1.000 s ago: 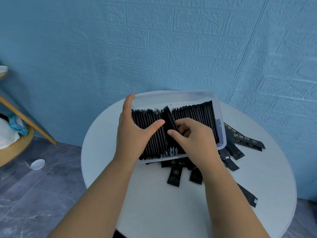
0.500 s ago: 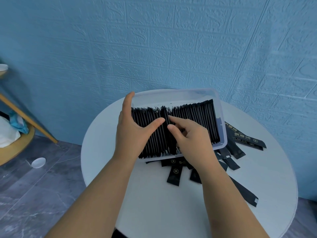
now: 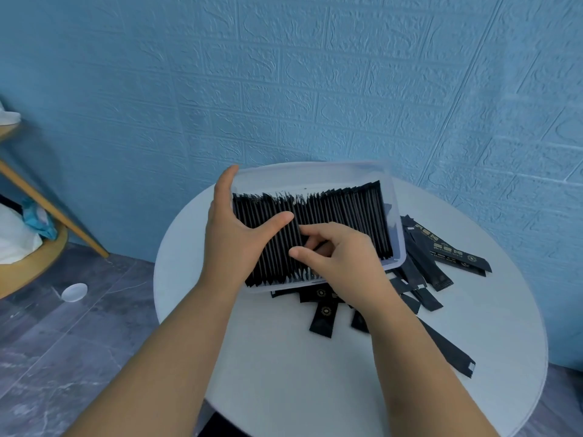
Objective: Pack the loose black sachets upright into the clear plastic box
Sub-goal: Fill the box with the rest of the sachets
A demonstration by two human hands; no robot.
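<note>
A clear plastic box (image 3: 315,172) stands at the far side of a round white table (image 3: 284,373). A dense row of black sachets (image 3: 350,216) stands upright in it. My left hand (image 3: 233,241) presses on the row's left part, index finger straight along the box's left wall and thumb stretched across the sachet tops. My right hand (image 3: 344,260) is over the middle of the row, fingers curled, thumb and forefinger pinching a sachet sunk level with the others. Loose black sachets (image 3: 441,257) lie flat to the right of the box, others (image 3: 323,313) in front of it.
One long sachet (image 3: 448,348) lies alone by my right forearm. A blue brick-pattern wall is close behind the table. A wooden shelf (image 3: 31,269) with white and blue bags stands at the left, and a small white dish (image 3: 74,292) lies on the grey floor.
The sachet that my right hand held tilted above the row has gone down into the gap beside my left thumb and now stands level with the others. My left hand stayed put.
</note>
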